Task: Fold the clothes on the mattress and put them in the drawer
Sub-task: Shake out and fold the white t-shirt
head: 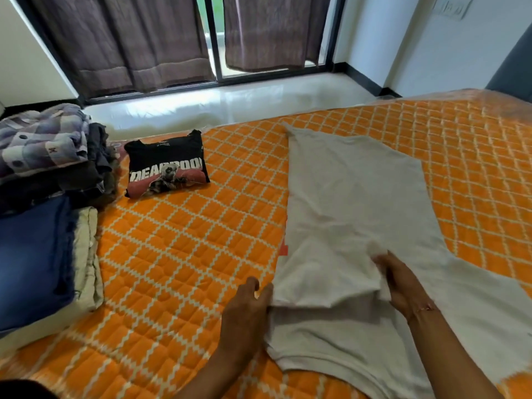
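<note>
A light grey T-shirt (357,203) lies spread lengthwise on the orange quilted mattress (187,240), its left sleeve folded inward over the body. My left hand (247,309) rests at the shirt's left edge beside the folded sleeve, fingers straight and close together. My right hand (400,280) pinches the folded sleeve's inner edge near the middle of the shirt. A folded black T-shirt with a printed picture (167,165) sits on the mattress at the far left.
A pile of unfolded clothes (49,156) with a checked shirt on top lies at the left edge, above a dark blue garment (31,260) and a beige one (86,254). Beyond the mattress are a glossy white floor (230,102), brown curtains and a window.
</note>
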Tool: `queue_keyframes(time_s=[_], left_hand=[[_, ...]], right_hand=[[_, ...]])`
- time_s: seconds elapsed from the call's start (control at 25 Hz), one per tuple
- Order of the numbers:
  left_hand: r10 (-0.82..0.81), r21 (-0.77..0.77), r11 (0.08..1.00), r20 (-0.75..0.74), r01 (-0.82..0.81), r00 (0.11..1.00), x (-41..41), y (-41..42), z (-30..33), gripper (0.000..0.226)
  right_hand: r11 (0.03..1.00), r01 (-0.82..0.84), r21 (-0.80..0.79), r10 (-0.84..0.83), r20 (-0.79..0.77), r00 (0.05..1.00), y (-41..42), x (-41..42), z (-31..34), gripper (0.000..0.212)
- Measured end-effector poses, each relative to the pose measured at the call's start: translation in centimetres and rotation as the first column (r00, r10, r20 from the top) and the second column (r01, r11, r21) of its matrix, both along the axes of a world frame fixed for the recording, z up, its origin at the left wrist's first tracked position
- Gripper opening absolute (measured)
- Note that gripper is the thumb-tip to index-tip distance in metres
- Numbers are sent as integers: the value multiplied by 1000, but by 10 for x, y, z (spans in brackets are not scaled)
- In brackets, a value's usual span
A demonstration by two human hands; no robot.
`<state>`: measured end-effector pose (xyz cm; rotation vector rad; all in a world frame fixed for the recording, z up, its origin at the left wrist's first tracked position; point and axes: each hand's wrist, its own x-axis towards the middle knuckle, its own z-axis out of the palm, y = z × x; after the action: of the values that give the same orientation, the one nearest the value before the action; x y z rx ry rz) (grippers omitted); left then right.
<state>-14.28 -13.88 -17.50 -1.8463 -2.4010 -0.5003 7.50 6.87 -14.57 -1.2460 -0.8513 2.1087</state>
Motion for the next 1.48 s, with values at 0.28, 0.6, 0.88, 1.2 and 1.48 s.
queue_keyframes(time_s=[0.28, 0.6, 0.88, 1.2, 1.48], left_hand=[[-229, -145, 966, -113, 212, 967, 14, -8, 19, 66], [-39, -132, 990, 122, 55, 992, 21, -15, 18, 58], [-96, -365, 928, -32, 78, 995, 50, -30, 27, 49], [-474, -730, 552, 123, 404, 872, 31, -14, 21, 84], [-108, -544, 723, 521, 427, 847, -23, 146, 76, 41]], right_hand=[[986, -47, 162, -7, 320, 947, 1, 21, 30, 33], [940, -41, 339, -163, 551, 819, -11, 47, 25, 35], [903, -249, 350, -201, 856, 476, -8, 62, 13, 46], [220, -965, 140, -108, 987, 119, -58, -7, -31, 110], [261, -877, 402, -234, 908, 347, 31, -52, -13, 61]])
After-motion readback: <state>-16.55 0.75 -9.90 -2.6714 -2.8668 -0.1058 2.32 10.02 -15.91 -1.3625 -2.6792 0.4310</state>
